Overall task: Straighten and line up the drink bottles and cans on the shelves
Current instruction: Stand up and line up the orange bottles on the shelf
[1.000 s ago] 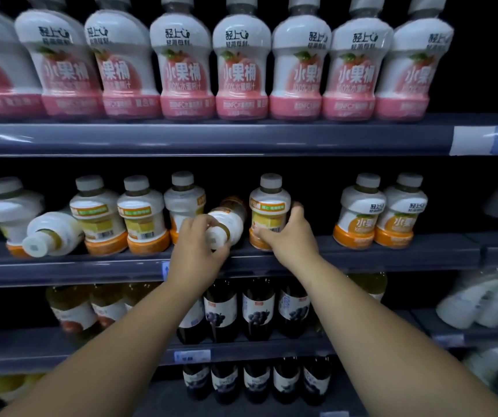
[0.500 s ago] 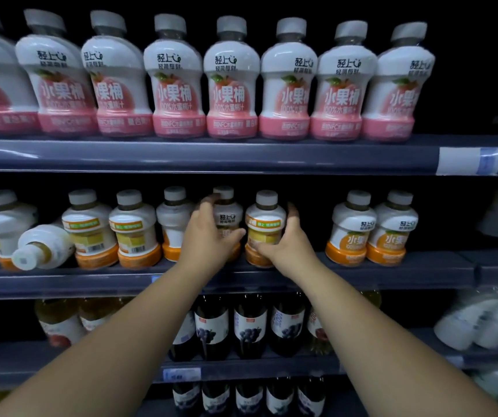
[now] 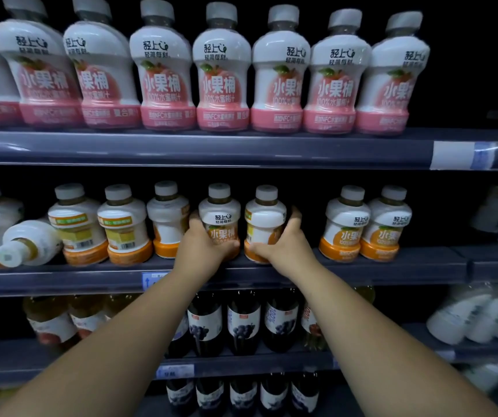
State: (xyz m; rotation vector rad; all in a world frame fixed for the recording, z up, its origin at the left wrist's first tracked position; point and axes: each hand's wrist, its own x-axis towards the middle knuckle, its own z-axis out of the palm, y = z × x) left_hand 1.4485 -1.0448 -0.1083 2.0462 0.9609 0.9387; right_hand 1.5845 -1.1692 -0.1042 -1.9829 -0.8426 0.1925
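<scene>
I have both hands on the middle shelf [image 3: 347, 267]. My left hand [image 3: 201, 251] has its fingers clamped on the upright orange bottle [image 3: 220, 219], label facing me; my right hand [image 3: 283, 246] grips its neighbour [image 3: 264, 221], label turned away. A toppled bottle [image 3: 28, 242] lies well to the left, cap toward me, nearer my left hand.

We have a single head-worn view, facing straight at the shelving from close range, roughly level with the middle shelf [image 3: 241, 278]. Wide-angle distortion bows the top row of pink bottles [image 3: 223, 73] outward; both forearms enter from the bottom edge.
</scene>
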